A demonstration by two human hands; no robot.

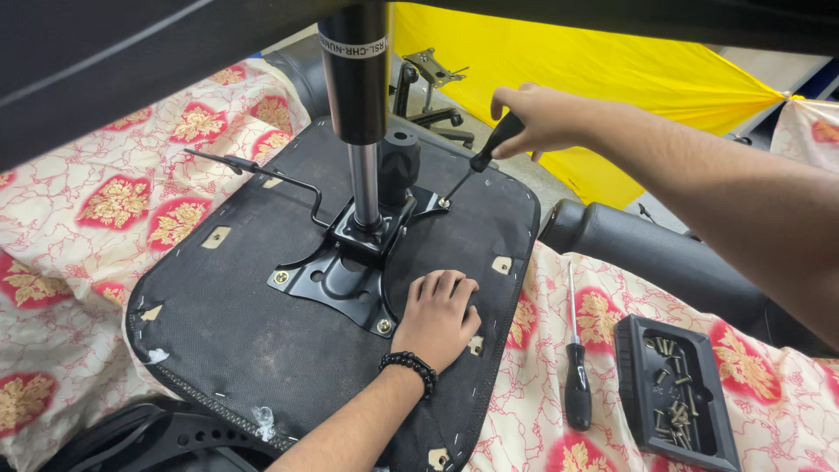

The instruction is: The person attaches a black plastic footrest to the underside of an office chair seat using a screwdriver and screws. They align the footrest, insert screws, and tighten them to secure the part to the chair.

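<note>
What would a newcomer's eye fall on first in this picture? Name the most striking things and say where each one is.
At centre lies an upturned chair seat with a black metal plate and gas cylinder rising from it. The right hand holds a screwdriver to a screw at the plate's far corner, while the left hand presses flat on the seat. At right, on the floral cloth, lie a spare screwdriver and a black tray of screws.

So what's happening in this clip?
A person works on an upturned black office chair seat lying on a floral cloth. The right hand holds a black-handled screwdriver with its tip at a far screw of the black metal mounting plate. The left hand presses flat on the seat beside the plate. A second screwdriver and a black tray of screws lie on the cloth to the right.
</note>
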